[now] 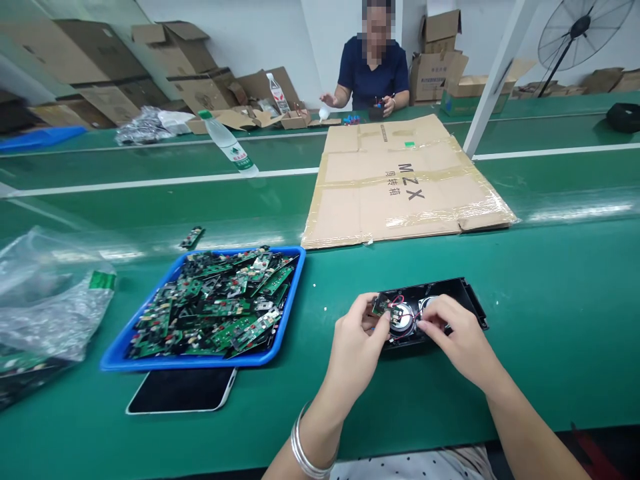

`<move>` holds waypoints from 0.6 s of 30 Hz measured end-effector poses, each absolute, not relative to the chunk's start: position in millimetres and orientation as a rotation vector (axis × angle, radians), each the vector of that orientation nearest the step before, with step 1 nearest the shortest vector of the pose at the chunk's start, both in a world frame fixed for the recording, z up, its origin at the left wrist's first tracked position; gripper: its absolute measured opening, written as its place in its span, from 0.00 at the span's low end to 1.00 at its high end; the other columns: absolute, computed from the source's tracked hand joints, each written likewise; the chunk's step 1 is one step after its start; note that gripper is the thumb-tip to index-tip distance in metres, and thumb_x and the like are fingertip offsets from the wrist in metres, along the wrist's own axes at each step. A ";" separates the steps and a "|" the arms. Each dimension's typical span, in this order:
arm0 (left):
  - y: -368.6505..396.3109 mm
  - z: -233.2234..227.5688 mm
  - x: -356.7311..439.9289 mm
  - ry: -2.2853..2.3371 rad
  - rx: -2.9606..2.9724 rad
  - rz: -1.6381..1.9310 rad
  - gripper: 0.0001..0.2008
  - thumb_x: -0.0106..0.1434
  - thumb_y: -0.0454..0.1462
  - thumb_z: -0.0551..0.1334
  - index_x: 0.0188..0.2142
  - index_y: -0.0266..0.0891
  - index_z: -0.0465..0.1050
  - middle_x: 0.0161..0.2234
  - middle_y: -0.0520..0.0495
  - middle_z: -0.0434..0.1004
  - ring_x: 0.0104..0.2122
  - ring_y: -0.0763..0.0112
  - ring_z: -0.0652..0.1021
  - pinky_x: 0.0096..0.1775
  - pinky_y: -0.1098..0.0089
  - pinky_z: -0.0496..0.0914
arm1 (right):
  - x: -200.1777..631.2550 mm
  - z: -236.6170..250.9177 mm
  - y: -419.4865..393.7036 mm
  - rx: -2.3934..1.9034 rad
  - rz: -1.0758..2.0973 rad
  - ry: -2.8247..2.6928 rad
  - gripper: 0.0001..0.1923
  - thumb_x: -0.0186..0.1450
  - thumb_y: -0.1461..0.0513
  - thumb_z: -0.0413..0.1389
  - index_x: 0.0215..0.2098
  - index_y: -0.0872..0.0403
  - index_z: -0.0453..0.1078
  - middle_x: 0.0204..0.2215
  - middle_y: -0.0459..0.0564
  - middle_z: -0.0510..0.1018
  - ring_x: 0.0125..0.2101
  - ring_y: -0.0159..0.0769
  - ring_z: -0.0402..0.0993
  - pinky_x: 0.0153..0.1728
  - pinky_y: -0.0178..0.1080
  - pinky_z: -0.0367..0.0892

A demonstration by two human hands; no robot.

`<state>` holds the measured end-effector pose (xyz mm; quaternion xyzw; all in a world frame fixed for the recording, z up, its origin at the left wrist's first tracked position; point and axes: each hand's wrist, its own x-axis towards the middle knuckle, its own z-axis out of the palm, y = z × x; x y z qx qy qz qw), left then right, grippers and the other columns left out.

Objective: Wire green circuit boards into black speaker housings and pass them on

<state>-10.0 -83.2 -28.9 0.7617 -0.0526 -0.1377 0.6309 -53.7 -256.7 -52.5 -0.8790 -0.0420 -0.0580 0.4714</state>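
Note:
On the green table lies a black speaker housing (453, 291) with two round speakers (401, 319) set in it. My left hand (356, 343) pinches a small green circuit board (383, 305) above the housing's left end. Red and black wires (399, 300) run between the board and the speakers. Over the second speaker, my right hand (457, 333) is closed, thumb against fingertips, seemingly on a thin wire; its exact grip is partly hidden. Left of my hands, a blue tray (287, 313) holds a heap of similar circuit boards (220, 300).
A phone (183, 391) lies partly under the tray, near a clear plastic bag (55, 300). One loose board (192, 237) sits behind the tray. Flattened cardboard (360, 193) and a tilted water bottle (230, 143) are farther back. Across the table sits a co-worker (373, 73).

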 end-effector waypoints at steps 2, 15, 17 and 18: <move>-82.0 -31.2 -7.5 -0.126 1.796 -0.250 0.09 0.59 0.38 0.59 0.39 0.37 0.67 0.33 0.49 0.75 0.28 0.71 0.77 0.28 0.73 0.73 | -51.9 -44.6 -254.5 -2.268 -0.018 -0.279 0.10 0.68 0.62 0.48 0.33 0.54 0.69 0.31 0.49 0.71 0.31 0.33 0.67 0.30 0.33 0.63; -84.1 -27.8 -7.9 -0.139 1.864 -0.204 0.06 0.58 0.35 0.57 0.36 0.37 0.69 0.28 0.50 0.75 0.25 0.73 0.74 0.27 0.76 0.68 | -25.7 -32.5 -235.8 -2.768 0.599 -0.774 0.14 0.61 0.72 0.46 0.39 0.55 0.69 0.29 0.51 0.75 0.26 0.37 0.71 0.22 0.33 0.50; -84.2 -27.5 -8.2 -0.142 1.850 -0.217 0.06 0.58 0.34 0.57 0.36 0.37 0.69 0.28 0.51 0.74 0.25 0.73 0.74 0.27 0.76 0.68 | -24.1 -30.4 -235.1 -2.825 0.619 -0.822 0.11 0.61 0.72 0.47 0.35 0.58 0.69 0.26 0.52 0.74 0.23 0.36 0.69 0.20 0.34 0.47; -84.1 -27.6 -8.3 -0.141 1.846 -0.221 0.06 0.58 0.34 0.57 0.36 0.37 0.68 0.27 0.51 0.74 0.25 0.74 0.74 0.27 0.76 0.68 | -23.2 -29.6 -235.4 -2.847 0.625 -0.839 0.09 0.61 0.72 0.47 0.32 0.58 0.68 0.25 0.52 0.73 0.22 0.36 0.68 0.19 0.34 0.46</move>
